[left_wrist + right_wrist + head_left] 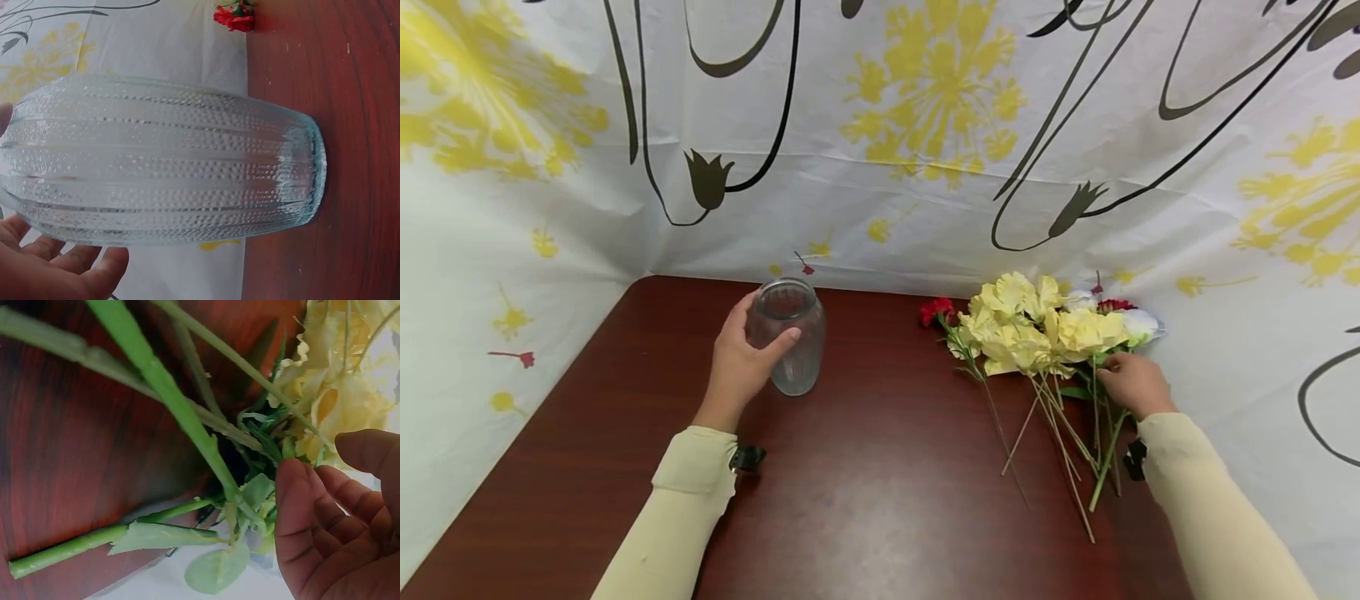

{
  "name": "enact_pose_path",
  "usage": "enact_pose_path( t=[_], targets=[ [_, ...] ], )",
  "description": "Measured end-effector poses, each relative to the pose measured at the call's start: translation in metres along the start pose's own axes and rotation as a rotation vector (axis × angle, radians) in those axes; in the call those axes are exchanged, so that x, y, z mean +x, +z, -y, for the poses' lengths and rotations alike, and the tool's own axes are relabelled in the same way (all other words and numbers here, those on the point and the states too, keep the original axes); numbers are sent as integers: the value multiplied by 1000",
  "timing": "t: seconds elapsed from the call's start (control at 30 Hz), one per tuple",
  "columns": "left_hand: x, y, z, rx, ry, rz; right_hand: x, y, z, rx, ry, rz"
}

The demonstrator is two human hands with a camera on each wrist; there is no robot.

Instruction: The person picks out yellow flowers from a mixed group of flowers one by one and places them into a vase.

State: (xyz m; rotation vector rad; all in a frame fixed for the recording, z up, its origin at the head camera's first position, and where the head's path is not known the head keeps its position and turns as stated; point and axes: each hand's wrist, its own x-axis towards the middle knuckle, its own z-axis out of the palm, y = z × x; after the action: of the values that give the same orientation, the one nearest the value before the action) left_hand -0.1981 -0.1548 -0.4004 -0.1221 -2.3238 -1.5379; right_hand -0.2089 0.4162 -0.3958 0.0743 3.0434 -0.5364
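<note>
My left hand (741, 358) grips a clear ribbed glass vase (799, 354) around its upper part, thumb across the near side. The vase stands upright on the table, its dotted texture plain in the left wrist view. On the right, my right hand (1137, 383) reaches in among the stems of a pile of artificial flowers. Yellow ruffled flowers (1015, 333) make up most of it, with a red flower (936, 311) at its left and a white flower (1141, 325) at its right. In the right wrist view, a small gap shows between thumb and fingertips, beside a green stem (165, 387).
The dark reddish-brown table (865, 467) has rounded back corners. A white sheet (820, 208) with yellow and grey flower prints hangs behind the table and along both sides. Thin stems from the pile stretch toward the front of the table.
</note>
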Motion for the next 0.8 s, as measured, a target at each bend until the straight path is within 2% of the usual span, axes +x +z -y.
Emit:
enact_pose_path(
  t=[0.13,0.37,0.8],
  targets=[
    [-2,-4,-3,-7,-19,51,2,4,-3,9,-19,9],
    [-10,-12,-3,13,-13,108,9,13,-9,28,-37,9],
    [-42,-22,-18,12,-29,145,6,14,-5,52,-51,5]
  ],
)
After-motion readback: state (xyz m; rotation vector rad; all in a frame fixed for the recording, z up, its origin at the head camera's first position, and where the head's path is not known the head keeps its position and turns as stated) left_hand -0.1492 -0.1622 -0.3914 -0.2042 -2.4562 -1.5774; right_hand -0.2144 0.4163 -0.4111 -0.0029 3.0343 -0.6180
